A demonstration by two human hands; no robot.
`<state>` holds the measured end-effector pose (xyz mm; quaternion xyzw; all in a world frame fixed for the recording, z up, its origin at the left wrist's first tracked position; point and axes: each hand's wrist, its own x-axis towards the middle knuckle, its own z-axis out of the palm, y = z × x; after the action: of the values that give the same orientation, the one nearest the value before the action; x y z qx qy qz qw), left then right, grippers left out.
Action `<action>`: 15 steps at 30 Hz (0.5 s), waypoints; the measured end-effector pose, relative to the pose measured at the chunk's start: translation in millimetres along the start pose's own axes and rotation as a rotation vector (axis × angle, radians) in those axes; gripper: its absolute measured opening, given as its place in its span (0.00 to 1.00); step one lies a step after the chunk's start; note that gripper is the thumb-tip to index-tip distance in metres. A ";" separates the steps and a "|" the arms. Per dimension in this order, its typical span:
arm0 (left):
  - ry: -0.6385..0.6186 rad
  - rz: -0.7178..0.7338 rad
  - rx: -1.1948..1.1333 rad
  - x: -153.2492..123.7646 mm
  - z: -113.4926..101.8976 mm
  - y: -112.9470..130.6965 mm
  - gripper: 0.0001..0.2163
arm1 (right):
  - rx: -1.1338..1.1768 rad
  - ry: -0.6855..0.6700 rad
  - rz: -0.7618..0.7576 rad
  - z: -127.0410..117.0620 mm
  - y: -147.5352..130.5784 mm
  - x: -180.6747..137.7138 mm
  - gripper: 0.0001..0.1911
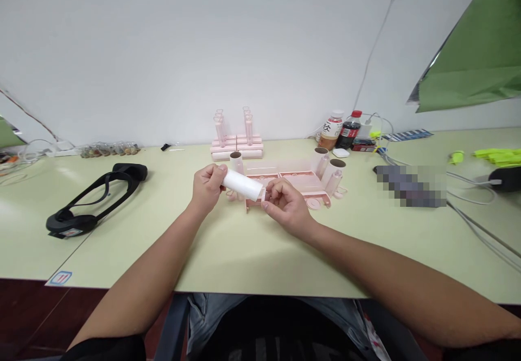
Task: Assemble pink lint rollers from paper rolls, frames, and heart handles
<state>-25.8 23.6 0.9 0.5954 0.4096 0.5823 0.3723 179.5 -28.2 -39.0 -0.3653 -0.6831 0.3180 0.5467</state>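
A white wall (163,51) backs one pale green table (244,252). One black headset (95,198) lies at its left. Behind a cluster of pink plastic parts (303,179) stand two bottles, a dark-filled bottle (349,131) and a paler bottle (331,130), apparently tea. Over the table's middle, the left hand (207,187) and right hand (287,204) each grip an end of one white roll (243,184).

The scene was lit evenly and brightly from above; only faint, soft shadows were cast on the pale green table (244,252). The white roll (243,183) was nearly washed out. Straight edges were bowed by wide-angle distortion, and one patch (411,186) was pixelated.
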 end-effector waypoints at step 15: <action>-0.115 0.004 0.018 -0.1 1.4 -4.8 0.17 | 0.184 0.126 -0.092 5.4 -2.2 2.2 0.13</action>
<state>-24.6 25.4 -3.6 0.6321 0.3917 0.5440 0.3887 173.7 -27.6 -37.1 -0.3009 -0.6315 0.3304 0.6337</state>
